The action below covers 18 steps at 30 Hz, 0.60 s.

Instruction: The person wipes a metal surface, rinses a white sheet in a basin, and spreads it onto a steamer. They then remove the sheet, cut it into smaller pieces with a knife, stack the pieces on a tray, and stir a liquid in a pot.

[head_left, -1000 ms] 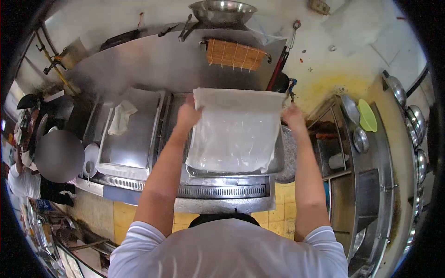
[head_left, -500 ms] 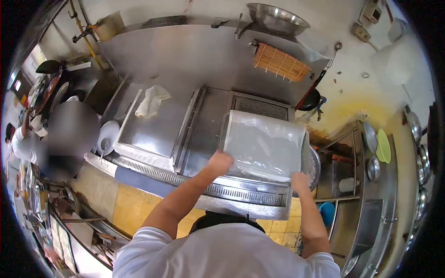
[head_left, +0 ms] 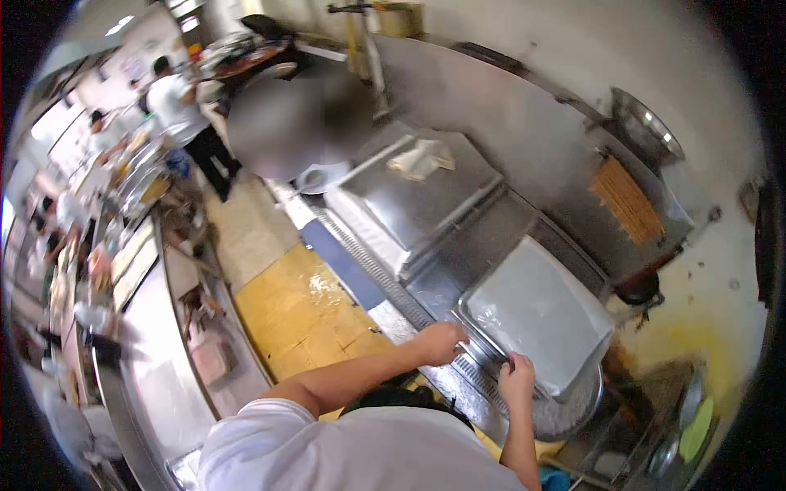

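Observation:
A rectangular metal tray covered with a whitish sheet [head_left: 544, 315] rests on the steel counter. My left hand [head_left: 443, 343] is closed at the tray's near left edge; its grip is partly blurred. Close by, my right hand [head_left: 517, 376] has its fingers wrapped on the tray's near edge. Under the tray's right end is a large round metal bowl [head_left: 573, 415]. To the left, a light cloth [head_left: 422, 159] lies on a steel cover [head_left: 426, 200] set on the same counter.
A bamboo mat [head_left: 627, 200] and a metal bowl [head_left: 647, 124] are at the back wall. A long worktable [head_left: 151, 352] stands at the left. A person [head_left: 178, 106] stands beyond the yellow floor [head_left: 303, 311], with other people farther left.
The view has swung left, so the worktable and more people show. My right hand has moved along the tray's near edge, closer to my left hand.

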Each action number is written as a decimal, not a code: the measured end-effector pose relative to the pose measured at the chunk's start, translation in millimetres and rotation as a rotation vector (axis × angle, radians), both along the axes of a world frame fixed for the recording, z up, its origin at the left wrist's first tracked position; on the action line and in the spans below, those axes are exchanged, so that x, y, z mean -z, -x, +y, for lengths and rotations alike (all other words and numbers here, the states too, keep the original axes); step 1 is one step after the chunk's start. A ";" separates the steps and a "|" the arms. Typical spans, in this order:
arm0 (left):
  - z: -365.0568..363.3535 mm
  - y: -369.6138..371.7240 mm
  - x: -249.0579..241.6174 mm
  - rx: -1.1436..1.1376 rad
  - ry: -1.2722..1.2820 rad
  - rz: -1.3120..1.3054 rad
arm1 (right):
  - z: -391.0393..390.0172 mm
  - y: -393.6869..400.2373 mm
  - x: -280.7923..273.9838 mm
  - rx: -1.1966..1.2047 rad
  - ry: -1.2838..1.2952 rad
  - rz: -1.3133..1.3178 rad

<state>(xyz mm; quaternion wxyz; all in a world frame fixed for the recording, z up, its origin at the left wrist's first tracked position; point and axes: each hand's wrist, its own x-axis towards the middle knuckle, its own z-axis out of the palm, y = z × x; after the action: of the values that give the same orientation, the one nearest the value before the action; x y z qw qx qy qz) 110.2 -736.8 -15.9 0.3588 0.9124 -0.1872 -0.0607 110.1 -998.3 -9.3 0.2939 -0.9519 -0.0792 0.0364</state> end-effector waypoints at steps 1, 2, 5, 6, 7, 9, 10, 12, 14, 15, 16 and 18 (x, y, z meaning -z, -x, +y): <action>3.2 18.1 8.9 -0.039 0.012 -0.013 | 8.2 -4.5 2.2 -0.063 -0.019 -0.079; 9.1 36.9 22.9 -0.073 0.027 -0.023 | 13.4 -8.1 7.1 -0.120 -0.037 -0.156; 25.0 89.1 37.6 -0.239 0.030 0.058 | 26.3 -31.2 25.5 -0.288 0.123 0.020; 29.8 107.4 38.8 -0.302 0.030 0.105 | 32.4 -35.0 21.8 -0.329 0.197 0.135; 35.0 125.1 37.0 -0.372 0.065 0.122 | 38.0 -40.0 22.5 -0.327 0.220 0.193; 46.1 156.0 33.2 -0.507 0.140 0.145 | 45.6 -41.1 20.7 -0.349 0.212 0.124; 52.2 169.2 39.6 -0.563 0.157 0.145 | 47.6 -38.1 21.1 -0.359 0.210 0.094; 62.8 186.8 42.2 -0.673 0.195 0.149 | 53.0 -31.7 30.3 -0.386 0.097 -0.065; 68.8 196.8 24.9 -0.786 0.169 0.230 | 68.9 -31.6 40.7 -0.442 -0.020 -0.117; 74.6 200.4 23.2 -0.810 0.166 0.217 | 80.9 -32.2 44.0 -0.485 -0.076 -0.087; 80.3 204.1 21.3 -0.833 0.163 0.206 | 91.7 -32.9 46.6 -0.528 -0.131 -0.056; 94.2 209.4 6.3 -0.829 0.167 0.221 | 127.8 -16.1 21.3 -0.566 -0.145 -0.092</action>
<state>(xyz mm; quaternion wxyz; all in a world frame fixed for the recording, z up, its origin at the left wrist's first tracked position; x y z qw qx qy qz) -99.3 -642.6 -22.2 0.4432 0.8663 0.2301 0.0065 126.2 -870.5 -30.6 0.3352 -0.8692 -0.3570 0.0679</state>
